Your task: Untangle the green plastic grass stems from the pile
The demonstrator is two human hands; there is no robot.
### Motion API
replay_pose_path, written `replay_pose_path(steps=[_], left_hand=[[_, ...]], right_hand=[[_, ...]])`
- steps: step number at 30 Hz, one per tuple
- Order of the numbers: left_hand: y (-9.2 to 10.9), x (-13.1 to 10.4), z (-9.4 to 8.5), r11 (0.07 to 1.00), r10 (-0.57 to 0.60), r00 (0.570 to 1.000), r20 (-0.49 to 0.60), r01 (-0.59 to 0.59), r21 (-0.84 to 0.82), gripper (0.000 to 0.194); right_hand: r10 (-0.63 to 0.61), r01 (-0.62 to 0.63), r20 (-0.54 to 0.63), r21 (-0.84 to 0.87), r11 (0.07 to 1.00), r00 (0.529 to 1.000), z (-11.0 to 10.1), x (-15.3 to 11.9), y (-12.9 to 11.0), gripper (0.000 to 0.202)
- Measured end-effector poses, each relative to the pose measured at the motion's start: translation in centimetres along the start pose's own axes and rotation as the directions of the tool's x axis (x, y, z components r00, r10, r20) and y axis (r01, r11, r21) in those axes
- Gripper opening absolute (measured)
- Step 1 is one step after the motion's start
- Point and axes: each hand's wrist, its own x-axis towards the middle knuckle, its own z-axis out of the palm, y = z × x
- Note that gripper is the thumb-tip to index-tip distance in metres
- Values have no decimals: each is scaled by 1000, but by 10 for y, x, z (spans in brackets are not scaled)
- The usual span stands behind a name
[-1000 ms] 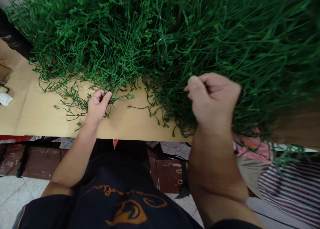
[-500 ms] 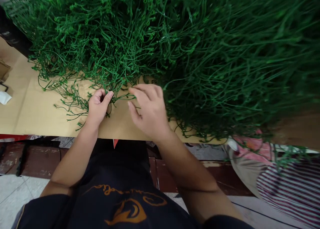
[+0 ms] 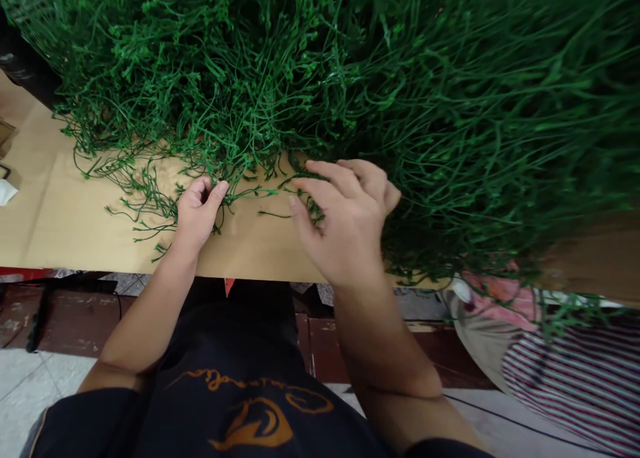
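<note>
Near the front of the cardboard-covered table, my left hand (image 3: pixel 197 208) pinches a few thin green plastic stems (image 3: pixel 247 193) between thumb and forefinger. Their tips stick out to the right of the thumb. My right hand (image 3: pixel 345 211) hovers at the edge of the big heap of green stems (image 3: pixel 320 65), its fingers curved and the thumb apart from the forefinger. One loose stem (image 3: pixel 275 214) lies by its thumb, and others are partly hidden behind the fingers. Small stems with forked ends (image 3: pixel 155 198) lie scattered left of my left hand.
Brown cardboard (image 3: pixel 65 211) covers the table up to its front edge. A black object (image 3: pixel 25 65) stands at the left by the heap. At the right sits another person in a striped garment (image 3: pixel 575 378), with a pink cloth (image 3: pixel 505 298) near the table edge.
My right hand has moved to the right, away from my left hand and toward the heap's edge. My left hand stays in place, still pinching the stems.
</note>
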Motion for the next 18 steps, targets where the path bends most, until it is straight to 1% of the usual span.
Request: replay_pose_path(steps=[3, 6, 7, 9, 12, 13, 15, 17, 18], left_hand=[[-2, 0, -1, 999, 10, 1000, -15, -9, 34, 51], [-3, 0, -1, 999, 20, 1000, -22, -19, 44, 51], [-3, -1, 0, 999, 22, 1000, -21, -21, 46, 50], [-2, -2, 0, 998, 17, 1000, -13, -16, 53, 48], [1, -3, 2, 998, 6, 1000, 7, -6, 57, 43], [2, -3, 2, 999, 0, 1000, 14, -1, 52, 42], [4, -3, 2, 999, -12, 1000, 21, 11, 42, 40], [5, -3, 3, 999, -23, 1000, 9, 22, 39, 39], [5, -3, 3, 999, -27, 1000, 3, 27, 42, 38]], right_hand=[[-93, 91, 6, 165, 982, 996, 9, -6, -25, 14], [-152, 152, -22, 268, 951, 988, 25, -12, -37, 13], [-145, 148, -29, 277, 949, 989, 31, -12, -38, 14], [-95, 95, -15, 315, 945, 995, 41, -12, -36, 16], [-19, -9, 70, 388, 922, 997, 52, -10, -30, 17], [-25, -16, 97, 394, 919, 995, 54, -9, -30, 16], [-69, 11, 136, 389, 921, 988, 56, -7, -31, 18], [-98, 31, 146, 405, 914, 984, 56, -7, -36, 23], [-92, 22, 143, 431, 902, 985, 56, -8, -38, 26]])
